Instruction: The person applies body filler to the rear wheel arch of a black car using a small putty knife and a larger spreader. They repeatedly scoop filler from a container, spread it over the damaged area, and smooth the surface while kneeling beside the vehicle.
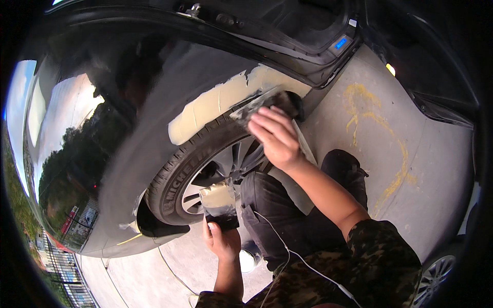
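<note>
Cream filler (197, 113) lies in a long band on a black car's panel (154, 92), above the wheel arch. My right hand (277, 138) grips a flat, smeared spreader (264, 102) at the band's right part, over the top of the tire (169, 179); whether its blade touches the panel I cannot tell. Lower down, my left hand (221, 241) holds a flat blade (218, 203) with a dark lower part and cream filler on its upper part, in front of the alloy rim (226, 161).
An open car door (421, 61) hangs at the upper right. My bent legs (267, 205) are below the wheel on pale concrete (385, 138) with yellow marks. A white cord (287, 250) hangs over me. Another wheel (434, 280) shows at lower right, a fence (69, 272) at lower left.
</note>
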A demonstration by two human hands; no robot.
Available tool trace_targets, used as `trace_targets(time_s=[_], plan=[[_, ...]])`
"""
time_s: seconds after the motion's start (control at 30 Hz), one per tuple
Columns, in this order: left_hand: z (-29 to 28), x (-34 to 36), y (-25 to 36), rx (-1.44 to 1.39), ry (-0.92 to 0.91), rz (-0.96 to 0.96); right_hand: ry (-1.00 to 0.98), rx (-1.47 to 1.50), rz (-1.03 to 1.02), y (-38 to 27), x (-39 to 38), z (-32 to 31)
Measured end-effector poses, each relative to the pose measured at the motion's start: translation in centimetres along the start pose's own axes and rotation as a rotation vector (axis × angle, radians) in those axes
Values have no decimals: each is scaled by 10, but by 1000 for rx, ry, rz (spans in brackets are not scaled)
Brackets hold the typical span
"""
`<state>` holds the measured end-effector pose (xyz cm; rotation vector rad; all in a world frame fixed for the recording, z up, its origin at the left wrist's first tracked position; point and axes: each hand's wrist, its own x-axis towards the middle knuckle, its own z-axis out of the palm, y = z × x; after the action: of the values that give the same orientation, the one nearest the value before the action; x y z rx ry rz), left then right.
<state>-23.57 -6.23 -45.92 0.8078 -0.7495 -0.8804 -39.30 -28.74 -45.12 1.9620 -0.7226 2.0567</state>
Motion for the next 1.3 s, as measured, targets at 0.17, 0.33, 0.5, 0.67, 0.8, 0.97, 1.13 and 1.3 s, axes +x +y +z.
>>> trace_targets(time_s=[0.17,0.33,0.5,0.67,0.8,0.97,1.13,1.3], plan=[[1,1,-1,-8,3,-13,-8,-53,24,38,27,8],[3,2,-3,-20,2,-4,27,-35,26,30,-7,25],[6,-2,-4,-6,-7,-6,22,-11,4,25,-5,-9],[10,-1,-6,-6,-27,-16,44,-64,-28,42,30,-9],[12,3,-8,-24,-36,-9,-1,-25,19,31,16,5],[12,0,-10,-33,-40,-32,44,0,-13,30,6,-9],[11,0,-9,-4,-13,-31,9,-61,115,49,15,6],[13,2,-7,-11,-12,-26,19,-45,99,43,-20,22]])
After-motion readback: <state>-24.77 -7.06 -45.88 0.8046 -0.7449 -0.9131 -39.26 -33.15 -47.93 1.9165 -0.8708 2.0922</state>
